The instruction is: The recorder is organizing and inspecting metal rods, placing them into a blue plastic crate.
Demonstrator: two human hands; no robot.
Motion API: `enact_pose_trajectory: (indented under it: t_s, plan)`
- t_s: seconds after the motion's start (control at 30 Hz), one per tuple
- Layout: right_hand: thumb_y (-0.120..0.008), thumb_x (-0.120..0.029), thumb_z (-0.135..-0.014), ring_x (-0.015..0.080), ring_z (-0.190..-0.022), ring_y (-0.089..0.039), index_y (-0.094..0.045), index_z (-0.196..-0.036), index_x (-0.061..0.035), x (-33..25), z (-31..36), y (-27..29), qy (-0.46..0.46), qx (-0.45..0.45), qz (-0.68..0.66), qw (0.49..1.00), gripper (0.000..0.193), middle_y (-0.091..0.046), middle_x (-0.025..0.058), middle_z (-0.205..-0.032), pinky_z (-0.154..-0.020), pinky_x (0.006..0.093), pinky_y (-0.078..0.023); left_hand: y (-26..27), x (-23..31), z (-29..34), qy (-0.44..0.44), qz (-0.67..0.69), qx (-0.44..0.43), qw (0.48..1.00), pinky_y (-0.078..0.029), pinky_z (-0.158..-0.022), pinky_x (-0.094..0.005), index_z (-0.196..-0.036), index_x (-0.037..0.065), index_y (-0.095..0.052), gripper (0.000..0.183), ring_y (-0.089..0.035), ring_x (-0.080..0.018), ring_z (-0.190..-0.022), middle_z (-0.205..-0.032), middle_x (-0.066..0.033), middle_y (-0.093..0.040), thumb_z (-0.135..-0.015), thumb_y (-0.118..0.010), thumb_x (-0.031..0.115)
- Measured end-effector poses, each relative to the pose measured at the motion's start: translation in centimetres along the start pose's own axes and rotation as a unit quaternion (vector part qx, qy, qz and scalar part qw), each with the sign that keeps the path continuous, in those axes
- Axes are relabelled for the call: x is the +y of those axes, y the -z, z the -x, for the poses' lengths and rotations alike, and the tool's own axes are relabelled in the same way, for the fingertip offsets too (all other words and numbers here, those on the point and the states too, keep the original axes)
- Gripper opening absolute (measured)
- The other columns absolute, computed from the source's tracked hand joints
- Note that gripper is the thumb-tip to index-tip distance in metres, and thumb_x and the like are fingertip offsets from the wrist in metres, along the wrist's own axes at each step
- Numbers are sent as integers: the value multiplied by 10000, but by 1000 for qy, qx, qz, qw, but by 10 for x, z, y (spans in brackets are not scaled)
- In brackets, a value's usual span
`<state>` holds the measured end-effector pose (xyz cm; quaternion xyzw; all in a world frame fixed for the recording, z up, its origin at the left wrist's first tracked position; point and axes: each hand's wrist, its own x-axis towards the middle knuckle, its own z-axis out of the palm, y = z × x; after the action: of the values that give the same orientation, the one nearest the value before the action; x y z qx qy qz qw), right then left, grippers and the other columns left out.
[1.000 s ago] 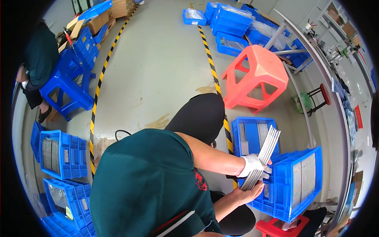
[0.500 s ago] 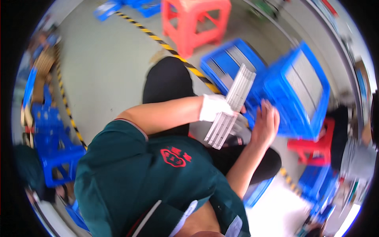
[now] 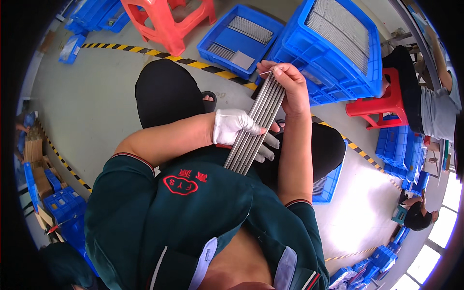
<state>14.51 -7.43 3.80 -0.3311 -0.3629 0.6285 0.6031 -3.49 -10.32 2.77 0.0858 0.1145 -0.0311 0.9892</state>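
Note:
My left hand (image 3: pixel 233 126), in a white glove with some fingertips bare, is closed round a flat row of slim silver metal bars (image 3: pixel 262 111). The bars lie side by side and slope from my shirt up to the far right. At their far end is my bare right hand (image 3: pixel 294 89), its thumb and fingers pinched together. A thin, light pin-like piece (image 3: pixel 266 73) shows between those fingers, touching or just above the bar ends. Its exact kind is too small to tell.
Beyond my hands stands a low blue tray (image 3: pixel 237 46) with rows of bars. To its right are stacked blue crates (image 3: pixel 333 84), the top one filled with bars. A red stool (image 3: pixel 176 31) stands far left of them. A person (image 3: pixel 437 108) is near another red stool (image 3: pixel 374 110) at right.
My view has swung, so the crates and stools sit elsewhere in it. My right hand has come from beside the crates to the far end of the bars. My left hand still holds them.

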Motion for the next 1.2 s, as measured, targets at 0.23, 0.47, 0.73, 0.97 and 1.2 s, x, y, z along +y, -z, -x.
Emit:
enact_pose_trajectory:
  t_s: [0.23, 0.47, 0.73, 0.97, 1.2]
  plan:
    - [-603, -71, -860, 286, -974, -624, -619, -887, -1, -5, 2, -5, -3, 30, -7, 1000, 77, -645, 177, -1015, -869, 384, -506, 8, 7, -7, 34, 39, -37, 998, -395, -934, -617, -1316, 55, -380, 438, -510, -472, -1116, -1260, -258, -486, -932, -501, 228]
    - [-568, -100, -889, 249, -843, -660, -583, -957, 7, -44, -2, -7, -15, 144, 120, 982, 128, -658, 160, -917, -763, 360, -547, -12, 28, -22, 36, -73, 12, 997, -468, -888, -543, -1245, 9, -413, 390, -556, -418, -1076, -1187, -236, -538, -939, -494, 237]
    - [-663, -114, -831, 94, -744, -582, -661, -914, -5, -47, -8, 20, -45, 144, 227, 962, 137, -650, 38, -821, -706, 224, -460, 4, 28, -36, 19, -21, -26, 999, -469, -892, -540, -1250, 15, -413, 378, -562, -420, -1065, -1184, -229, -533, -942, -485, 221]
    - [-677, -111, -823, 85, -741, -581, -654, -931, -11, -39, 1, 23, -33, 183, 237, 954, 149, -645, 24, -813, -703, 218, -462, 5, 26, -42, 48, -15, -8, 999, -476, -885, -535, -1258, 16, -418, 397, -567, -415, -1061, -1201, -232, -525, -934, -505, 229]
    - [-668, -130, -839, 80, -727, -581, -649, -961, -23, -39, 3, 28, -34, 201, 255, 945, 163, -632, 10, -810, -675, 216, -463, 7, 28, -50, 56, -4, -13, 998, -475, -884, -538, -1265, 4, -414, 437, -570, -417, -1054, -1189, -234, -535, -910, -551, 217]
